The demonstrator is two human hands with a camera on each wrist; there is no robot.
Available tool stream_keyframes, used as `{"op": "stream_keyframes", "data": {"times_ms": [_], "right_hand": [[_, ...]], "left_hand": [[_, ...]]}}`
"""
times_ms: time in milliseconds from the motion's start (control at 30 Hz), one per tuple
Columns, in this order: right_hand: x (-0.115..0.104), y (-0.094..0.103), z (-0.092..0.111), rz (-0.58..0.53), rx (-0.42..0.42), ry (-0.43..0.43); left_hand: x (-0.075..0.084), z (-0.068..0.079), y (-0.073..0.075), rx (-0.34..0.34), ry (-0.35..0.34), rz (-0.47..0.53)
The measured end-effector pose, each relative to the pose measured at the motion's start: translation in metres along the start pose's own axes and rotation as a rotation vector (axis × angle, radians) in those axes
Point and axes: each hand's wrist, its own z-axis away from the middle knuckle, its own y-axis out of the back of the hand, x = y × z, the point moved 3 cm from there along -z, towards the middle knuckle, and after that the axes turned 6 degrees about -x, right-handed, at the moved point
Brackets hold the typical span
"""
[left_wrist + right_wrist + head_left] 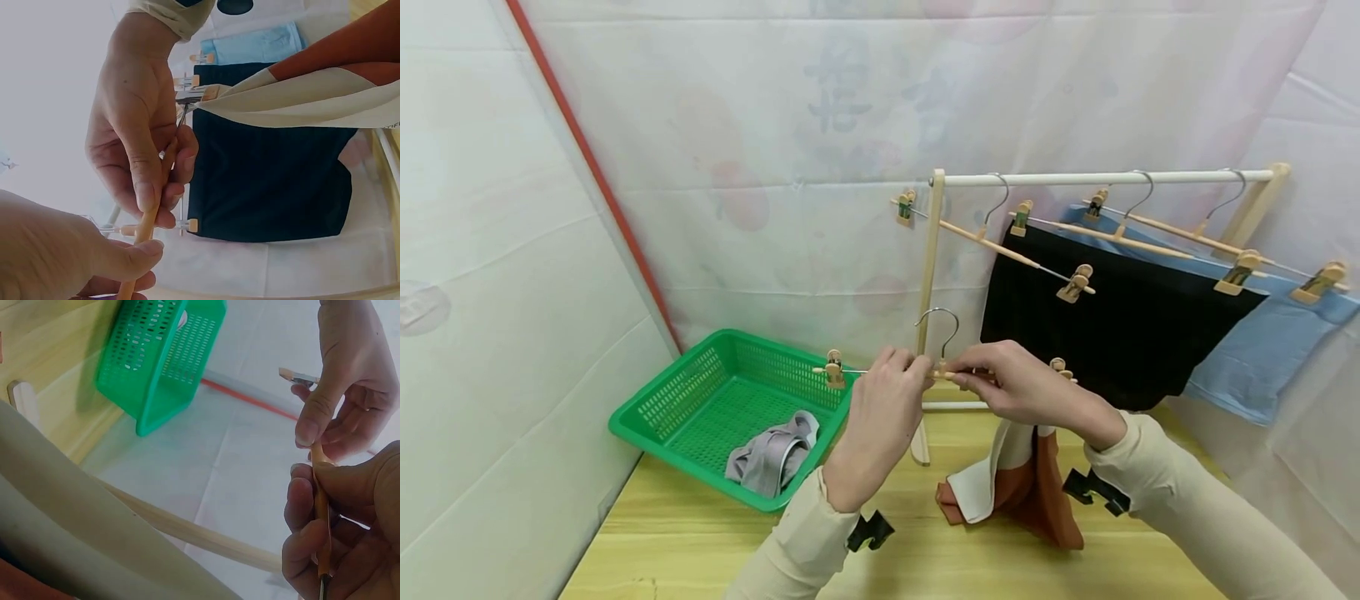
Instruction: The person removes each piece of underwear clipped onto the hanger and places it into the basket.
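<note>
The clip hanger (943,374) is held level above the tabletop (647,533), in front of the left post of a drying rack (929,275), both hands near its middle. Farthest left, a green basket (700,472) stands on the tabletop, a crumpled grey cloth (767,460) lying in its right-hand part. Next comes the hanger's left clip (834,369), out near the basket's right rim. The left hand (886,417) pinches the bar just left of the metal hook (957,332), which points up. The right hand (1026,387) pinches the bar just right of it, thumb against fingers. Beyond that hand, partly hidden by it, is the right clip (211,93), which grips a cream and rust garment (1045,492); the garment hangs down in folds, and whether its lower edge touches the tabletop cannot be told. Behind and to the right, the rack carries three more hangers; a black garment (1120,333) hangs from the middle one, and a light blue garment (1243,375) behind it.
</note>
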Motion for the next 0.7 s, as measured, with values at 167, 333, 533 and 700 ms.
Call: {"op": "stream_keyframes", "data": {"times_ms": [167,333,533,700], "right_hand": [[0.000,-0.003,0.002,0.006,0.003,-0.006],[0.000,-0.005,0.004,0.042,0.005,-0.024],[-0.003,0.003,0.007,0.111,0.048,-0.021],[-0.006,0.028,0.018,0.189,0.180,0.002]], "left_hand": [[-0.001,0.001,-0.002,0.008,-0.012,-0.022],[-0.001,0.002,-0.002,0.018,-0.030,-0.041],[-0.002,0.002,-0.004,0.051,-0.038,-0.039],[-0.006,0.001,-0.005,0.061,-0.031,-0.033]]}}
